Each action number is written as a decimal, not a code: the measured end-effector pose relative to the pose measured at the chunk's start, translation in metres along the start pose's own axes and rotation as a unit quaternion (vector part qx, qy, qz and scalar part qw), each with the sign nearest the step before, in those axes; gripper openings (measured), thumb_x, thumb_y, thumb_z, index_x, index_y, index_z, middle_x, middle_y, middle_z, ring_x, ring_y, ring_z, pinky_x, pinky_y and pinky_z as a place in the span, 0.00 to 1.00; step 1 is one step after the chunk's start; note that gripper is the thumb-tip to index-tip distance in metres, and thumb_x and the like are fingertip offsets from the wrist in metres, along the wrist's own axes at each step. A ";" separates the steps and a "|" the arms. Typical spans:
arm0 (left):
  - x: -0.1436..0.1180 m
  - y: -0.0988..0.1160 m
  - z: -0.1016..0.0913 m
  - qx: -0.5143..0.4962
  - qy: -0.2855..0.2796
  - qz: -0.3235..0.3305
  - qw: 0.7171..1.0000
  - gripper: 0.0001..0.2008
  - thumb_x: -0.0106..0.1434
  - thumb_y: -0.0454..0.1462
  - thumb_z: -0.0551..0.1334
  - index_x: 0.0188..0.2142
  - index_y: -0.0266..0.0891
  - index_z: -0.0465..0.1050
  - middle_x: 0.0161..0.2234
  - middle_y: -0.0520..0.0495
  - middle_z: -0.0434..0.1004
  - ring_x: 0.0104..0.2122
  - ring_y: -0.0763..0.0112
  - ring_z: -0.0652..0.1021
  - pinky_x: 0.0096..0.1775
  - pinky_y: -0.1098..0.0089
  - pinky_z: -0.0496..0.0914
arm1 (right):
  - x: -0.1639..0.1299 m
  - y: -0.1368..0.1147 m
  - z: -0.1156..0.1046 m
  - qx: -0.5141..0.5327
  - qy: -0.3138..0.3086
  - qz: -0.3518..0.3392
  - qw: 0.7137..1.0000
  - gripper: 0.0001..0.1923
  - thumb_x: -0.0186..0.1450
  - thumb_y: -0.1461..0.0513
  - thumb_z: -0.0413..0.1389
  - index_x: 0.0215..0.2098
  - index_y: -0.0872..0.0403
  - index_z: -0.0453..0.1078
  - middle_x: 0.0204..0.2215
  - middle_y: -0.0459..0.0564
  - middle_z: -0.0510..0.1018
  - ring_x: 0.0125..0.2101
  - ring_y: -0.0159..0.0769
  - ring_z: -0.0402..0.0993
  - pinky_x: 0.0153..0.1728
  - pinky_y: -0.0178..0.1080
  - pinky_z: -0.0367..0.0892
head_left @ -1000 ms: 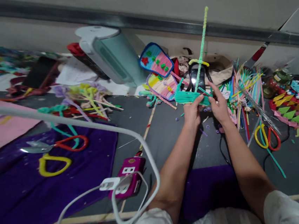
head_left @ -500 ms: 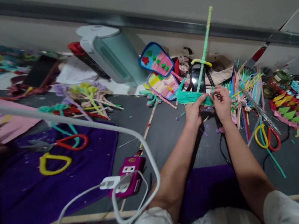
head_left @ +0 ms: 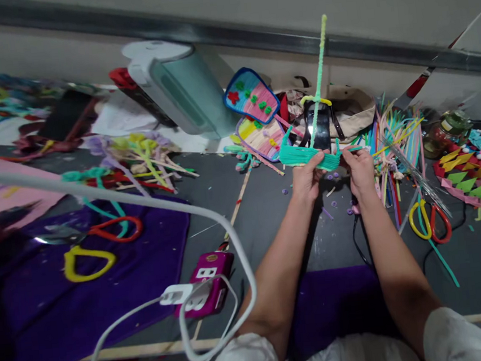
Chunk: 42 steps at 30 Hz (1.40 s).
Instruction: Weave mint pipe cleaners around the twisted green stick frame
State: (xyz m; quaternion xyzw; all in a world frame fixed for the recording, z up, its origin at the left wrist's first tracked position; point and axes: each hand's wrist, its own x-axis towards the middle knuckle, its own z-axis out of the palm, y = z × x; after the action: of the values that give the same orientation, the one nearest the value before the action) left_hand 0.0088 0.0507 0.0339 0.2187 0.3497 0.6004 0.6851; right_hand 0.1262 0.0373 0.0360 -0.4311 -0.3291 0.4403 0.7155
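My left hand point(head_left: 306, 178) is closed on the near side of a teal pipe-cleaner boat point(head_left: 296, 156), its thumb lying over the front rows. A tall green-to-yellow pipe-cleaner mast point(head_left: 318, 82) rises from the hull with a yellow crosspiece point(head_left: 308, 99) partway up. At the boat's right end, my right hand point(head_left: 361, 173) pinches a loose teal pipe cleaner point(head_left: 351, 149), pulled out to the right. Its fingertips partly hide that strand. Behind the boat stands a dark glossy object point(head_left: 317, 127). Small purple rings point(head_left: 330, 177) lie on the grey table below.
Bundled pipe cleaners point(head_left: 401, 131) and red-yellow scissors point(head_left: 440, 223) lie at right. Decorated fans point(head_left: 253, 97) lean behind, near a pale green upright appliance point(head_left: 189, 89). A white cable point(head_left: 209, 213) loops across the foreground from a magenta power strip point(head_left: 209, 271). More scissors point(head_left: 89, 263) lie left.
The boat and its mast have shifted slightly left with my left hand. My right hand has drawn the teal strand out rightward from the hull's end. The hand at the far left is now lost in shadow.
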 end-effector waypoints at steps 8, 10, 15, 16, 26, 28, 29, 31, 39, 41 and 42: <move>-0.005 0.000 0.004 0.028 -0.040 0.024 0.999 0.22 0.37 0.42 0.80 0.31 0.35 0.79 0.31 0.44 0.85 0.26 0.67 0.82 0.23 0.75 0.71 | 0.001 -0.004 -0.003 0.055 0.010 0.117 0.992 0.15 0.53 0.58 0.69 0.33 0.51 0.68 0.24 0.42 0.80 0.28 0.34 0.79 0.31 0.36 0.74; -0.007 -0.001 0.005 0.037 -0.040 0.032 0.998 0.23 0.37 0.42 0.80 0.31 0.35 0.79 0.31 0.43 0.85 0.27 0.65 0.83 0.23 0.75 0.71 | 0.001 -0.003 -0.004 0.049 0.025 0.118 0.992 0.17 0.52 0.58 0.69 0.35 0.51 0.67 0.25 0.41 0.80 0.26 0.32 0.77 0.28 0.34 0.72; -0.007 -0.006 0.005 0.065 -0.017 0.070 0.995 0.19 0.42 0.42 0.79 0.31 0.34 0.81 0.32 0.41 0.85 0.29 0.64 0.83 0.24 0.73 0.70 | 0.001 0.003 -0.005 -0.069 0.065 0.024 0.995 0.16 0.52 0.54 0.66 0.32 0.51 0.67 0.20 0.38 0.75 0.21 0.28 0.67 0.24 0.32 0.63; -0.007 -0.007 0.005 0.072 -0.013 0.076 0.994 0.18 0.42 0.42 0.78 0.31 0.34 0.81 0.32 0.40 0.85 0.29 0.65 0.82 0.25 0.73 0.70 | 0.002 0.003 -0.006 -0.104 0.066 -0.001 0.992 0.15 0.53 0.53 0.65 0.30 0.52 0.68 0.19 0.38 0.73 0.21 0.28 0.66 0.24 0.33 0.63; -0.010 0.000 0.005 0.119 -0.012 0.099 0.988 0.15 0.44 0.42 0.77 0.29 0.35 0.82 0.29 0.44 0.84 0.26 0.68 0.80 0.26 0.72 0.70 | 0.007 -0.001 -0.015 -0.211 -0.007 -0.041 0.976 0.17 0.51 0.52 0.67 0.31 0.54 0.75 0.25 0.42 0.77 0.27 0.31 0.69 0.32 0.36 0.66; -0.007 -0.001 0.003 0.115 -0.013 0.095 0.989 0.15 0.44 0.42 0.78 0.29 0.35 0.82 0.29 0.44 0.84 0.26 0.70 0.79 0.25 0.73 0.70 | 0.010 0.001 -0.017 -0.198 -0.022 -0.031 0.979 0.16 0.50 0.52 0.67 0.29 0.54 0.73 0.24 0.41 0.75 0.27 0.30 0.67 0.33 0.35 0.66; -0.005 -0.002 0.001 0.111 -0.014 0.086 0.990 0.16 0.43 0.42 0.78 0.29 0.35 0.82 0.30 0.43 0.84 0.26 0.70 0.79 0.24 0.74 0.70 | 0.010 0.003 -0.018 -0.187 -0.031 -0.021 0.982 0.17 0.50 0.51 0.67 0.28 0.54 0.73 0.23 0.40 0.74 0.26 0.29 0.67 0.32 0.34 0.65; -0.001 -0.003 -0.001 0.098 -0.028 0.055 0.993 0.18 0.42 0.42 0.79 0.30 0.34 0.81 0.31 0.42 0.85 0.25 0.69 0.80 0.24 0.74 0.70 | 0.012 0.005 -0.020 -0.151 -0.058 0.017 0.987 0.18 0.50 0.50 0.67 0.28 0.53 0.71 0.22 0.39 0.72 0.24 0.28 0.65 0.29 0.33 0.63; 0.005 -0.006 -0.004 0.063 -0.029 0.009 0.998 0.22 0.37 0.41 0.80 0.31 0.33 0.80 0.31 0.40 0.84 0.23 0.70 0.79 0.22 0.74 0.69 | 0.009 0.007 -0.018 -0.125 -0.084 -0.028 0.988 0.20 0.55 0.53 0.66 0.43 0.50 0.69 0.24 0.38 0.72 0.27 0.30 0.71 0.33 0.34 0.69; 0.005 -0.007 -0.003 0.061 -0.028 0.007 0.998 0.22 0.37 0.41 0.80 0.30 0.33 0.80 0.31 0.40 0.84 0.23 0.70 0.79 0.22 0.74 0.69 | 0.008 0.004 -0.018 -0.187 -0.094 -0.087 0.974 0.22 0.59 0.55 0.62 0.51 0.49 0.70 0.27 0.39 0.73 0.29 0.32 0.71 0.38 0.36 0.70; 0.005 -0.008 -0.003 0.060 -0.025 0.004 0.998 0.21 0.37 0.40 0.80 0.31 0.33 0.79 0.31 0.40 0.85 0.24 0.70 0.79 0.22 0.74 0.70 | 0.008 0.002 -0.018 -0.224 -0.101 -0.114 0.963 0.22 0.60 0.56 0.60 0.53 0.49 0.70 0.29 0.41 0.75 0.31 0.33 0.72 0.40 0.37 0.71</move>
State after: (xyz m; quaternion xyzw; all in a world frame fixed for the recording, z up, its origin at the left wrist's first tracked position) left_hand 0.0118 0.0542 0.0249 0.2755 0.3667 0.5758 0.6768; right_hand 0.1441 0.0387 0.0272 -0.4933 -0.5368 0.3116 0.6094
